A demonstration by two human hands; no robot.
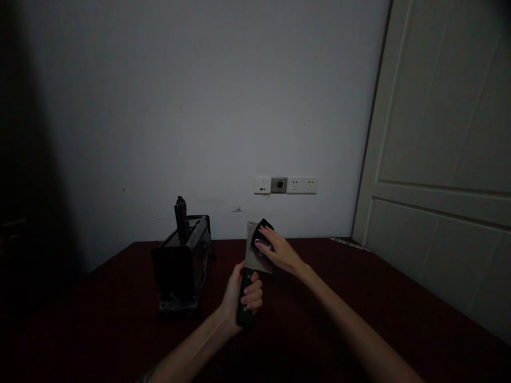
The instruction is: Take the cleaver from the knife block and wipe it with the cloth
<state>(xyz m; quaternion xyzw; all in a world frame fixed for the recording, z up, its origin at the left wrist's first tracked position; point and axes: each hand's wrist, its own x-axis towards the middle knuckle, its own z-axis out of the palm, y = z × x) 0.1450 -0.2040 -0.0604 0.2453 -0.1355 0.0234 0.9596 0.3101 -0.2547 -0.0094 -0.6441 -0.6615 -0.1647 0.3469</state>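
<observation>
My left hand [243, 295] is closed around the black handle of a cleaver [252, 254], holding it upright with the wide steel blade pointing up. My right hand [277, 250] presses a dark cloth [263, 230] against the upper part of the blade, fingers bent over the cloth. Both hands are above the dark red table [359, 298], near its middle.
A black knife block [181, 263] stands on the table left of my hands, with one dark handle [181, 215] sticking up from it. A row of wall sockets [286, 185] is on the pale wall behind. A white door [443, 159] fills the right side.
</observation>
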